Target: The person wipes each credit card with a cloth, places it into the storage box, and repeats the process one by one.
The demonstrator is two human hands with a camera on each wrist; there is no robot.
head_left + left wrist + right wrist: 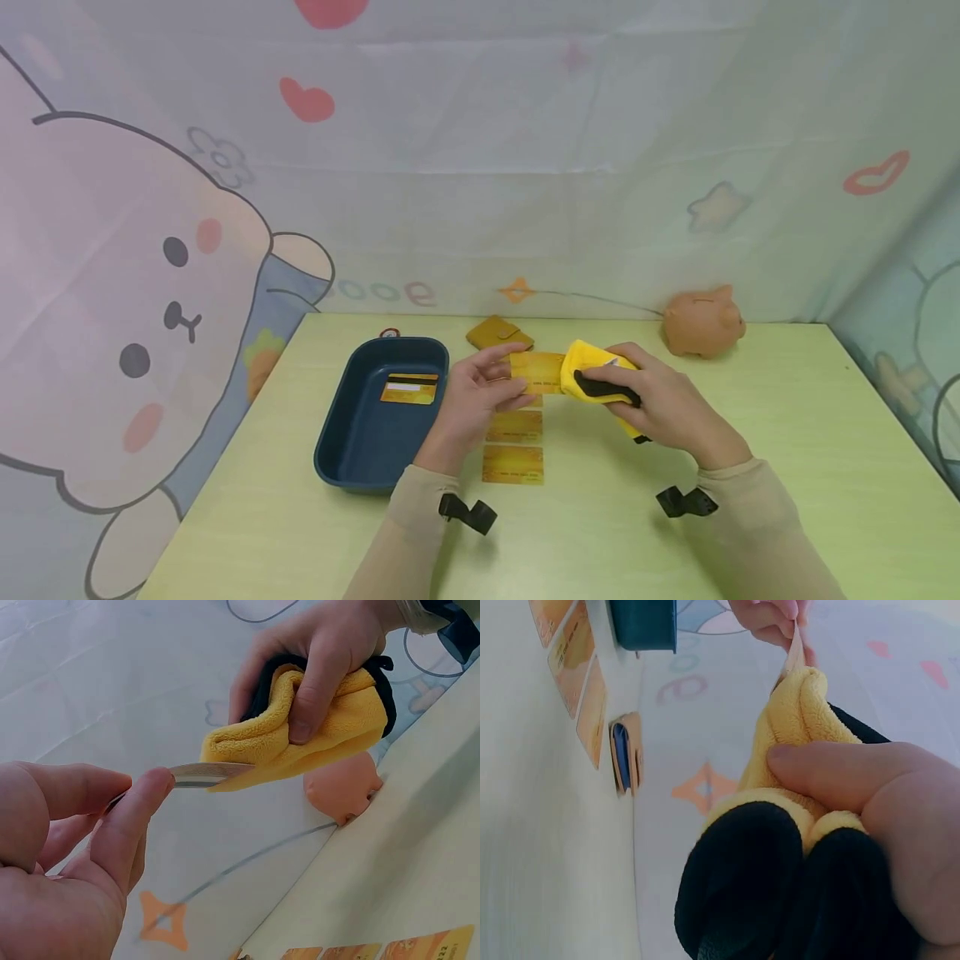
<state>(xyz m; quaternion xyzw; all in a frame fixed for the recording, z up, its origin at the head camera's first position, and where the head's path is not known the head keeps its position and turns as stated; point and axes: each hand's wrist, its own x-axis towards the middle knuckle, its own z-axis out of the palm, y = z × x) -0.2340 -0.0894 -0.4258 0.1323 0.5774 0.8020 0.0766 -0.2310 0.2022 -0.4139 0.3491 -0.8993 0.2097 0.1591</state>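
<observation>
My left hand (471,402) pinches a gold bank card (535,372) by its left end, above the table. A folded yellow cloth (588,360) with black edging is gripped in my right hand (671,404), and it covers the card's right end. In the left wrist view the card (210,775) looks slightly bowed where it meets the cloth (341,724). Below the hands, more gold cards (513,465) lie face up in a column on the table; the held card and left hand partly hide the farthest one.
On the left stands a dark blue tray (333,446) holding one card (408,389), stripe side up. A mustard wallet (495,332) lies at the back edge, and a piggy bank (701,323) is at the back right. A small round red-and-white object (389,332) sits behind the tray.
</observation>
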